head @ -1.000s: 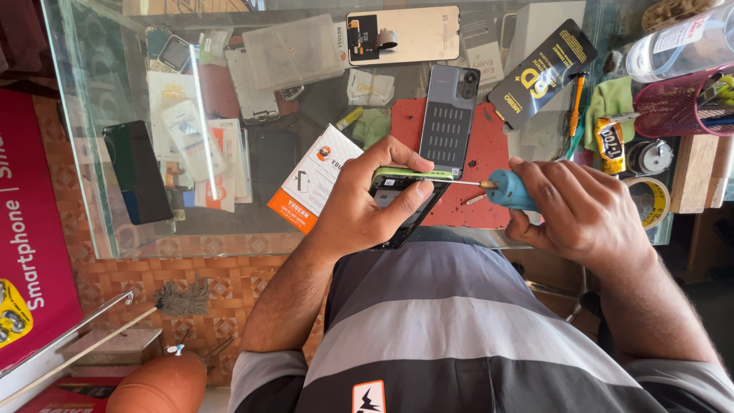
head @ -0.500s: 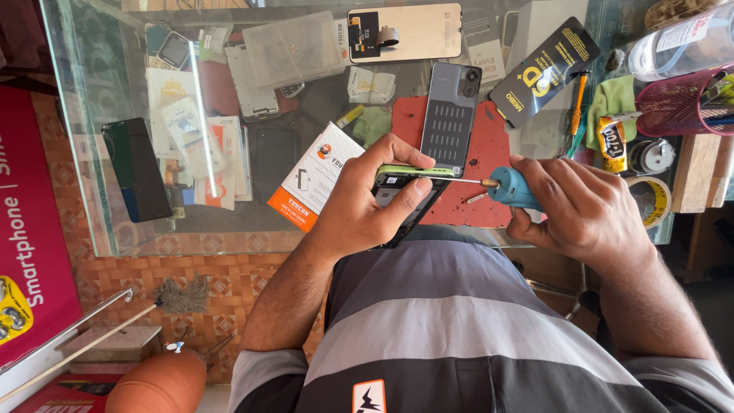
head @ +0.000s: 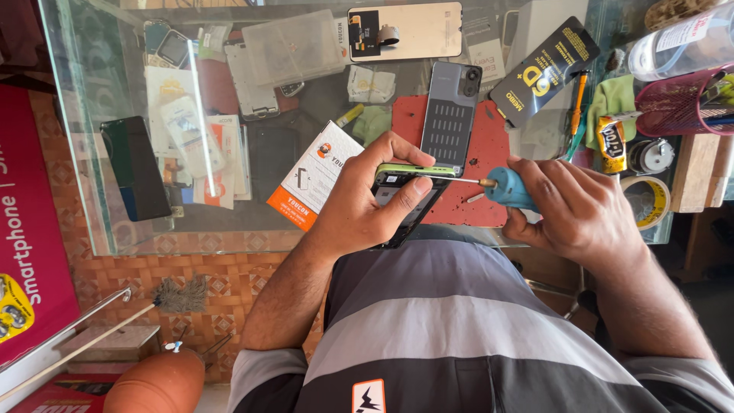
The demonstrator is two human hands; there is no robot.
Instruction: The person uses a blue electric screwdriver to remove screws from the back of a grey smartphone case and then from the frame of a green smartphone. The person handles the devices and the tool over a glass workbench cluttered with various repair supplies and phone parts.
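My left hand (head: 365,200) grips a smartphone with a green edge (head: 405,191), held on its side above the near edge of the glass table (head: 138,237). In my right hand (head: 575,213) is a blue-handled screwdriver (head: 506,188). Its thin metal shaft runs left to the phone's upper edge. Most of the phone's body is hidden by my left fingers and thumb.
On the table lie a red work mat (head: 489,145), a grey phone back cover (head: 451,113), a gold-backed phone panel (head: 405,29), an orange and white box (head: 313,177), a black packet (head: 544,70), a glue tube (head: 610,142) and tape rolls (head: 647,200). A dark phone (head: 136,168) lies left.
Both hands hold nearly the same pose; the screwdriver handle has shifted slightly in my right hand's fingers.
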